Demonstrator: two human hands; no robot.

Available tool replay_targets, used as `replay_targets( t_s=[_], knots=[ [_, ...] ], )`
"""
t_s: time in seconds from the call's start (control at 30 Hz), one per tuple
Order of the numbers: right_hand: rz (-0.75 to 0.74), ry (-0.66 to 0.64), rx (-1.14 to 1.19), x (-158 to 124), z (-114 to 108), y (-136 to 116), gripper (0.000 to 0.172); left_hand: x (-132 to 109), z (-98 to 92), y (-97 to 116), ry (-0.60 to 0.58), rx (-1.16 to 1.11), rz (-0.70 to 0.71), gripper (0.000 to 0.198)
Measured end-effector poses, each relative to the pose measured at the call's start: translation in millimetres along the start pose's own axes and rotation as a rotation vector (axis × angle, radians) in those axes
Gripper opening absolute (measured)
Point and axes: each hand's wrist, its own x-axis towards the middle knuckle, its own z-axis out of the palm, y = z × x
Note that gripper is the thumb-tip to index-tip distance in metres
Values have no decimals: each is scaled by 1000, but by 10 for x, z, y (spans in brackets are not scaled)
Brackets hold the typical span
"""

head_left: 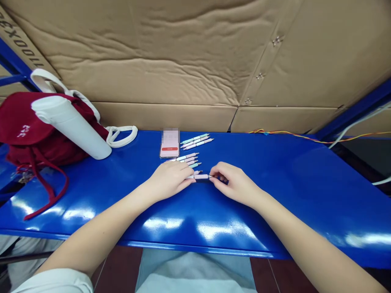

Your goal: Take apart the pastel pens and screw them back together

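A slim pale pink and white pen (pixel 201 176) lies level between my two hands, just above the blue tabletop. My left hand (pixel 169 179) is closed around its left part, the thumb and fingers pinching it. At the other end, the fingertips of my right hand (pixel 229 181) pinch the pen's silvery tip. Right behind my left hand lie several more pens (pixel 192 156) in pastel pink, white and mint, partly covered by the hand. Farther back rests another small group of pens (pixel 197 141), side by side.
A phone (pixel 170 151) with a lit screen lies left of the far pens. On the left, a white bottle (pixel 73 128) leans against a dark red bag (pixel 18 122) with hanging straps. Thin wires (pixel 287 132) run along the back right edge, before a cardboard wall (pixel 183 61).
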Motion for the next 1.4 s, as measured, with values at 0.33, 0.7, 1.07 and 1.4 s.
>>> replay_targets(
  t_s=[0.33,0.7,1.07,1.4],
  knots=[
    [58,-65,41,8,13,10,22,-18,10,3,43,-13,9,24],
    [36,-124,56,18,5,26,26,-19,19,9,76,-23,30,27],
    [110,-177,64,9,8,22,24,-20,4,-5,67,1,42,26],
    [136,-15,175,11,52,-17,7,-36,30,-18,71,1,9,26]
  ],
)
